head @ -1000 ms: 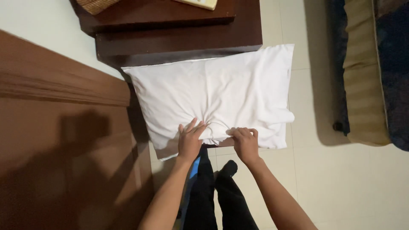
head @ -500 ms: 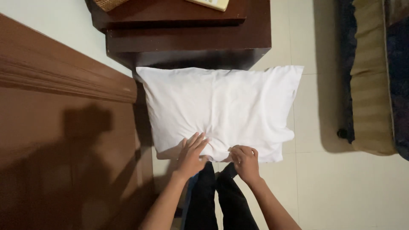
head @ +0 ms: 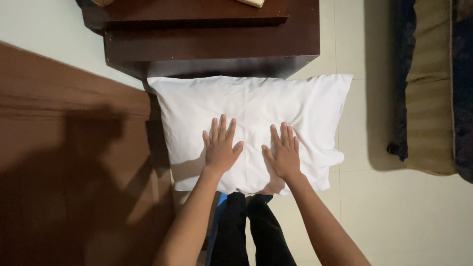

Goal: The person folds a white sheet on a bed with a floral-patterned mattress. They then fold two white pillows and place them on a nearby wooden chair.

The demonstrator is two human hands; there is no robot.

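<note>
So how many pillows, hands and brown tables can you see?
White pillow: 1
Hands, left hand and right hand, both flat on the pillow: 2
Dark brown wooden table: 1
Total: 4

Head view, counted: 1 white pillow [head: 256, 123], with 2 hands laid flat on it, the left hand [head: 220, 148] and the right hand [head: 283, 153], each showing 5 fingers. Also visible are 1 dark wooden bedside table [head: 212, 47], 1 brown wooden panel [head: 69, 182] and 1 striped upholstered seat [head: 433, 88]. 2 dark trouser legs [head: 251, 231] appear below the pillow.
</note>
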